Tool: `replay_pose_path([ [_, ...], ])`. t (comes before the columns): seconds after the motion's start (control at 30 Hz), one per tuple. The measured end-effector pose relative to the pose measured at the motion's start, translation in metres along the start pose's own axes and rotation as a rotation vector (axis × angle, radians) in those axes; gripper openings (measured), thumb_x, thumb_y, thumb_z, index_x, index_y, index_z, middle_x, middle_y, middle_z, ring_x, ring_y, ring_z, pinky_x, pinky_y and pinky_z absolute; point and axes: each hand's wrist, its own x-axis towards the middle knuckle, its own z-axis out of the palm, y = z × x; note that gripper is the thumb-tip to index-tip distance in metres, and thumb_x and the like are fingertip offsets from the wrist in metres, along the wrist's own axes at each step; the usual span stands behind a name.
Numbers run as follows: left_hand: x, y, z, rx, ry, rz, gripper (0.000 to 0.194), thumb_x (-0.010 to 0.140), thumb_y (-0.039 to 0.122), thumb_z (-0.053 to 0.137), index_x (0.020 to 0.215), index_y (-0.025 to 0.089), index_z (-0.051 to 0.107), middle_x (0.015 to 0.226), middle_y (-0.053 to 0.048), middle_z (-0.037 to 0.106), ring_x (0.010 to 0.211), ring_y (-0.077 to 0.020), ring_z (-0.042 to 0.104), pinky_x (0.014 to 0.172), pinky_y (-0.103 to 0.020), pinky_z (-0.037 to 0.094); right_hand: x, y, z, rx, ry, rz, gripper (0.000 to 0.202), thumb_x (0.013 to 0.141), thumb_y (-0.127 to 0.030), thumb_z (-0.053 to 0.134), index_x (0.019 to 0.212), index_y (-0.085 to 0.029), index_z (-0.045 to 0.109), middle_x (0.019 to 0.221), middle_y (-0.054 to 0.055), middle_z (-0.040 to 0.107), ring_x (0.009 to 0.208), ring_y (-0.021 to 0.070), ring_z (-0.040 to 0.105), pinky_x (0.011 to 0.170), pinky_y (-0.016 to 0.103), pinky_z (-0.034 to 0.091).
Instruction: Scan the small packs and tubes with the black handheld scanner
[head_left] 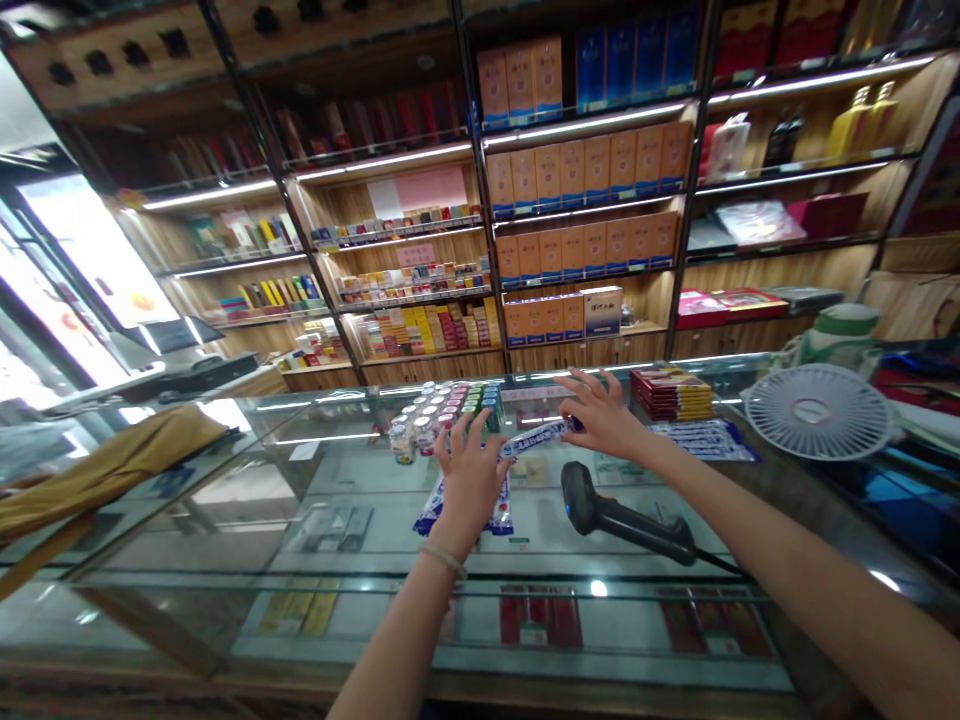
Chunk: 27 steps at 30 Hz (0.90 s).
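Observation:
A long, narrow blue-and-white candy packet (536, 437) is stretched between my two hands above the glass counter. My right hand (604, 420) pinches its right end between thumb and finger, with the other fingers raised. At the left end, my left hand (471, 480) holds it by the thumb side, its other fingers spread upward. Below and partly behind my left hand, more blue-and-white packets (501, 512) lie on the glass. Behind that hand stand rows of small bottles (427, 425) with white, pink and green parts. A black barcode scanner (626, 520) lies below my right hand.
To the right are flat blue-and-white packets (705, 440), a stack of red-and-yellow packs (671, 393) and a round white fan (817, 412). A brown cloth (112, 465) drapes over the left counter. Boxed goods fill the shelves (577, 268) behind the glass counter (360, 480).

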Motion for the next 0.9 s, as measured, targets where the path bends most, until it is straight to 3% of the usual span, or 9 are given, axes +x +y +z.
replay_pose_path([
  [0.23,0.038,0.011,0.017,-0.030,0.030,0.081,0.026,0.083,0.032,0.076,0.109,0.033,0.072,0.153,-0.005,0.053,0.144,-0.0350,0.039,0.117,-0.064,0.022,-0.016,0.021,-0.007,-0.095,0.067,0.112,0.029,0.084,-0.051,0.071,0.095,-0.025,0.064,0.154,0.011,0.047,0.146,0.0339,0.031,0.120,0.057,0.011],
  [0.6,0.076,0.032,0.051,-0.079,0.077,0.167,0.026,0.081,0.027,0.076,0.106,0.033,0.073,0.151,-0.005,0.055,0.143,-0.0341,0.041,0.120,-0.064,0.017,-0.035,0.052,0.001,-0.098,0.128,0.235,0.024,0.083,-0.045,0.071,0.095,-0.026,0.064,0.151,0.011,0.050,0.145,0.0341,0.034,0.121,0.058,0.011],
  [0.9,0.079,0.034,0.077,-0.067,0.109,0.214,0.026,0.086,0.029,0.071,0.112,0.034,0.070,0.153,-0.004,0.053,0.143,-0.0318,0.042,0.120,-0.063,0.017,-0.046,0.057,0.009,-0.086,0.154,0.257,0.021,0.088,-0.043,0.067,0.097,-0.025,0.065,0.147,0.012,0.053,0.143,0.0318,0.037,0.121,0.055,0.011],
])
